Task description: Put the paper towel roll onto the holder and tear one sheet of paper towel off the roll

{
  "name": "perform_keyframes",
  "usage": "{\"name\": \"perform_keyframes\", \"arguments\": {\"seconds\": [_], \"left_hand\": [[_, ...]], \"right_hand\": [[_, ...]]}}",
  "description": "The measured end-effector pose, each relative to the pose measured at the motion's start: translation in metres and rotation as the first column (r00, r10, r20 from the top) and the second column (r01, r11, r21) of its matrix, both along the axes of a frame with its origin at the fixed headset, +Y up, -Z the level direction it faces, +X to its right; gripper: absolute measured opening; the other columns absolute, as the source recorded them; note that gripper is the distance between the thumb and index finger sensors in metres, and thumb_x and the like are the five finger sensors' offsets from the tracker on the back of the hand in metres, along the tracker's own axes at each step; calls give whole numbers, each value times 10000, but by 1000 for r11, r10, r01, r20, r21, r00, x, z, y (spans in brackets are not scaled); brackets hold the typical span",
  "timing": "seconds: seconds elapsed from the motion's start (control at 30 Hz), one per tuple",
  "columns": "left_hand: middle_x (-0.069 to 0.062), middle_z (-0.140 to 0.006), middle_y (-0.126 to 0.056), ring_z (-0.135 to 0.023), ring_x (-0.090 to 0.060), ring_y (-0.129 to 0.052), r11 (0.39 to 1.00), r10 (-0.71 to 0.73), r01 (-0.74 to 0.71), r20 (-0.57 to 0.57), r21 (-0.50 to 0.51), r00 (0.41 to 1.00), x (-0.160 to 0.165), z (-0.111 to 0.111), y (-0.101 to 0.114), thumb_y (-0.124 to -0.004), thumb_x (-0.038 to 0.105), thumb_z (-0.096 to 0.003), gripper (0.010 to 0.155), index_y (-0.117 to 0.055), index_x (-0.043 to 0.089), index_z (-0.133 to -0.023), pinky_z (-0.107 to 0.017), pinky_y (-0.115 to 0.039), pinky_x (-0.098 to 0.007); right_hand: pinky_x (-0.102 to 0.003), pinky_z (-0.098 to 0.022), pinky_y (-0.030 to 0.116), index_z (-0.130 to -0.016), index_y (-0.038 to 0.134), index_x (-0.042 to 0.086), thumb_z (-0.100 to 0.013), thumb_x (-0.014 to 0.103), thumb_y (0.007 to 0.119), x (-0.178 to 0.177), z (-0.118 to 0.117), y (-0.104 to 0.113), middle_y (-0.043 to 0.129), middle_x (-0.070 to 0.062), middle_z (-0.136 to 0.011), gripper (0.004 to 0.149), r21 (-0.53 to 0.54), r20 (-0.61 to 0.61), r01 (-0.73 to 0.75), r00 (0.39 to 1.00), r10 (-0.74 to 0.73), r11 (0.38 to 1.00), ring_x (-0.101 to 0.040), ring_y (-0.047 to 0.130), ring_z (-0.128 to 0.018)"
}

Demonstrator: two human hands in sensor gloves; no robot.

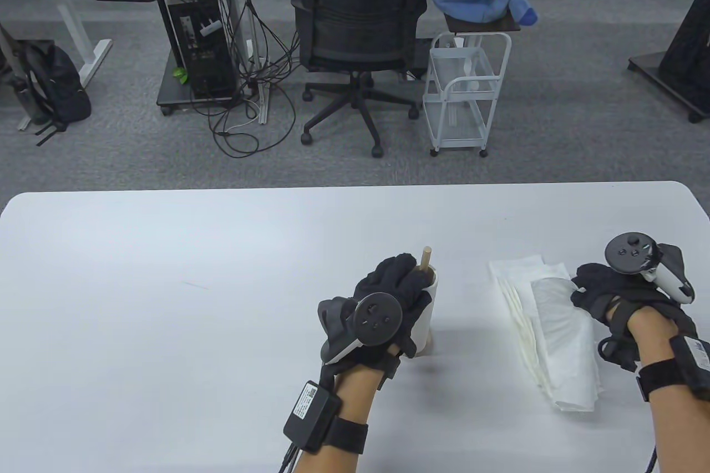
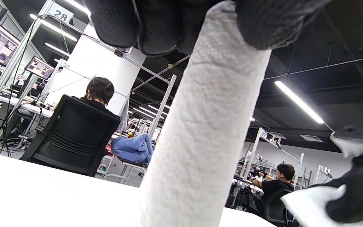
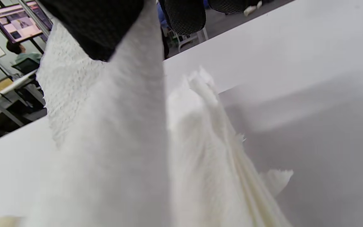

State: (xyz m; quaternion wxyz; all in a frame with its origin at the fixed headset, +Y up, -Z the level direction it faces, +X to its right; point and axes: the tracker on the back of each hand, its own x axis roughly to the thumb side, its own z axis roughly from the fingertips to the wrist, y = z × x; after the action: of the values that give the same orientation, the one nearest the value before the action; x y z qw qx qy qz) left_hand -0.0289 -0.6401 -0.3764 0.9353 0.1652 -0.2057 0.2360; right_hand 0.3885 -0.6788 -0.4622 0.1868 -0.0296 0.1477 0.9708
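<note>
The white paper towel roll [image 1: 428, 323] stands upright on the holder, whose wooden rod tip [image 1: 427, 258] pokes out of its top. My left hand [image 1: 400, 285] grips the roll's upper end; the left wrist view shows the roll [image 2: 206, 132] running down from my fingers [image 2: 156, 28]. To the right, my right hand [image 1: 592, 287] pinches a loose paper towel sheet [image 1: 561, 329] that lies over a pile of torn sheets [image 1: 516, 287]. In the right wrist view the sheet [image 3: 106, 135] hangs from my fingers [image 3: 99, 25] above the pile [image 3: 219, 157]. The holder's base is hidden.
The white table [image 1: 166, 301] stretches wide to the left and behind the roll. Past its far edge stand a black office chair [image 1: 358, 24] and a white wire cart [image 1: 466, 90] on the floor.
</note>
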Motion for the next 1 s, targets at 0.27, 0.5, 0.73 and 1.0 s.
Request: {"name": "perform_keyframes", "arguments": {"seconds": [0.27,0.5,0.73,1.0], "left_hand": [[22,-1092,-612,-1030,-313,-681,1000,3,-3,1,-2,1000,1,0,-1,-719,464,-477,441,-724,385,-911,-730,-664,-497],[8,-1111,-553,-1040,-348,-630,1000,-11,11,4,19,1000,1,0,0,-727,472,-486,470,-668,413,-949,-745,-621,-523],[15,-1145,-393,-1066,-366,-522,991,117,-117,3,64,993,-14,15,22,-723,509,-490,564,-529,428,-1014,-766,-555,-544],[-6,-1130,-460,-1060,-359,-539,996,8,1,-96,85,995,-48,64,38,-707,529,-488,638,-497,324,-1055,-754,-563,-545]], "right_hand": [[-622,-759,272,-949,643,340,-456,405,766,-2,-9,-38,337,-94,-1146,512,43,50,-127,991,124,991,-416,349,-1066],[-638,-755,244,-1063,215,358,-434,625,725,-12,21,-16,87,-109,-1151,853,171,96,-150,986,135,974,-442,244,-1079],[-655,-750,215,-1076,222,369,-467,612,679,-50,78,24,44,-121,-1151,800,294,58,-96,995,82,951,-448,152,-1091],[-659,-749,223,-1086,303,333,-499,532,655,-102,125,29,132,-121,-1164,712,392,-68,-2,997,31,920,-440,174,-1099]]}}
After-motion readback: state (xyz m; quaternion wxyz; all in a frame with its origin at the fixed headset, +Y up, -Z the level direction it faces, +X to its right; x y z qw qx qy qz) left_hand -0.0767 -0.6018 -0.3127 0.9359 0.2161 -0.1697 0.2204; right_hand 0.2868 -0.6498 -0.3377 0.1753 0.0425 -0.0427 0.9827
